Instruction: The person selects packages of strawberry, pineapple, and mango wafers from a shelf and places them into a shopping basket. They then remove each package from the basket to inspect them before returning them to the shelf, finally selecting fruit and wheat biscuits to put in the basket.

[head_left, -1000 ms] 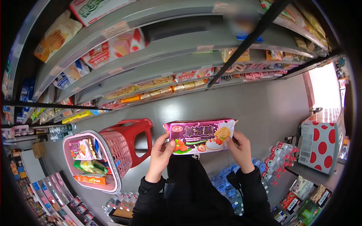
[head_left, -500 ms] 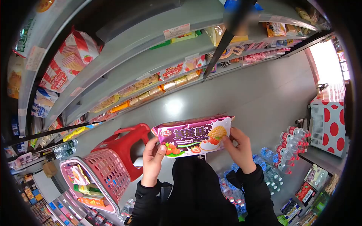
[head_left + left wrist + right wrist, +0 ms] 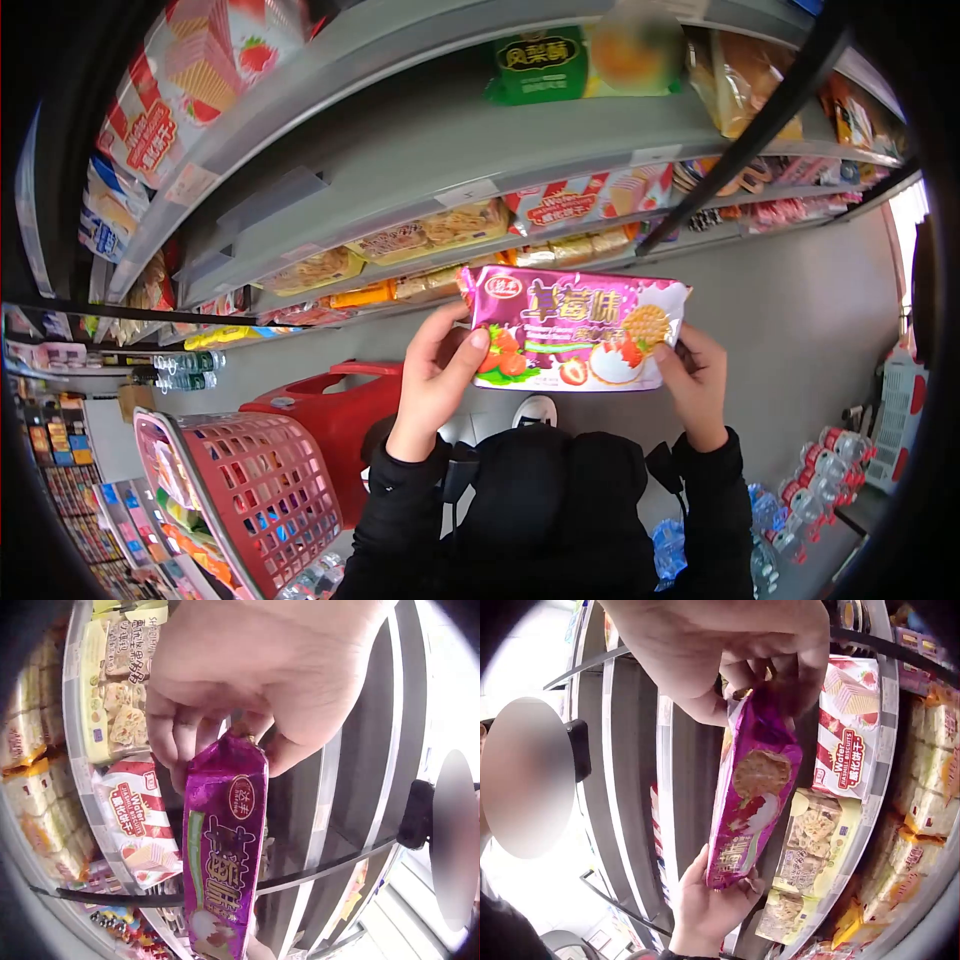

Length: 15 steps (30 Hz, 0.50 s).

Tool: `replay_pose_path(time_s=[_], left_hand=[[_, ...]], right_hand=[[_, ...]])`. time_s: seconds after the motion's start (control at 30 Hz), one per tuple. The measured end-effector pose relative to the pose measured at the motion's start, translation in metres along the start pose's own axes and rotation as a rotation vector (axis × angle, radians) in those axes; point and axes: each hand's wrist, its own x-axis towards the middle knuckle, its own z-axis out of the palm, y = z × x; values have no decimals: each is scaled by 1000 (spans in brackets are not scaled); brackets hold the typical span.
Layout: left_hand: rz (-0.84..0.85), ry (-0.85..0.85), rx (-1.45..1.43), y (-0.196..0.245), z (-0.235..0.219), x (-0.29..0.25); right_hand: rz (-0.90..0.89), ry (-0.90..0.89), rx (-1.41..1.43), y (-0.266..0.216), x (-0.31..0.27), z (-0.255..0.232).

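A purple and pink packet of strawberry-flavoured biscuits point(image 3: 570, 330) is held level between both hands, its printed front facing up toward the head camera. My left hand point(image 3: 432, 375) pinches the left end, thumb on the front. At the other end my right hand point(image 3: 695, 385) grips the packet the same way. In the left wrist view the left hand point(image 3: 262, 675) has its fingers and thumb round the crimped end of the biscuit packet point(image 3: 225, 847). The right wrist view shows the right hand point(image 3: 735, 652) holding the opposite end, with the left hand point(image 3: 716, 907) beyond.
Grey shelves point(image 3: 400, 160) with wafer biscuit packs point(image 3: 590, 200) and a green pack point(image 3: 540, 65) stand ahead. A pink basket point(image 3: 260, 490) holding packets sits beside a red stool point(image 3: 345, 420) at the left. Bottled water packs point(image 3: 825, 465) are on the floor at right.
The head view has shifted so the shelves appear nearer and the basket lower left. The packet stays in both hands, now further right and higher in the head view.
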Motion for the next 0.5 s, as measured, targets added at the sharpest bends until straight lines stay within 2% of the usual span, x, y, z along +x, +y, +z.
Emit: replay_pose_path(time_s=[0.13, 0.17, 0.2, 0.33, 0.47, 0.5], left_hand=[[108, -21, -10, -20, -4, 22], [144, -54, -15, -25, -4, 26], [177, -88, -19, -30, -5, 29], [190, -115, -25, -43, -6, 35], [206, -63, 26, -25, -21, 29], [283, -24, 37, -11, -23, 27]], right_hand=[[-68, -34, 102, 22, 21, -6], [-69, -8, -3, 25, 24, -5], [-65, -30, 33, 30, 27, -7], [-67, -65, 30, 44, 36, -11], [-140, -130, 80, 31, 44, -2], [-186, -125, 90, 19, 47, 7]])
